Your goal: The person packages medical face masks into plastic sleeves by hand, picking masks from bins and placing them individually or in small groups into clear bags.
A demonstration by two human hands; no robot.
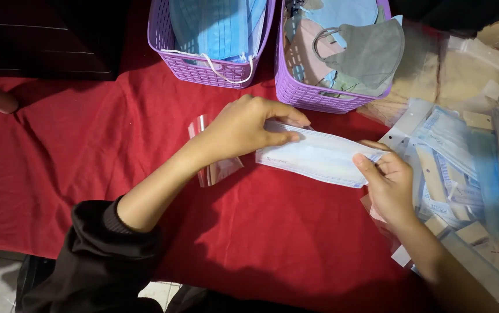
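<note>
Over the red cloth worktop (87,162), the left hand (243,124) and right hand (388,182) are each pinching an end of a pleated pale-blue face mask (316,156); a crinkled clear plastic sleeve (214,168) is lying beside it.

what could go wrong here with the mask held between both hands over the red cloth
1. The left hand and right hand pinch the pale blue mask only at its ends, so it may sag or slip.
2. The clear plastic sleeve lies partly under the left wrist and may get crumpled or dragged.
3. The pile of packed masks beside the right hand looks loose and might slide.
</note>
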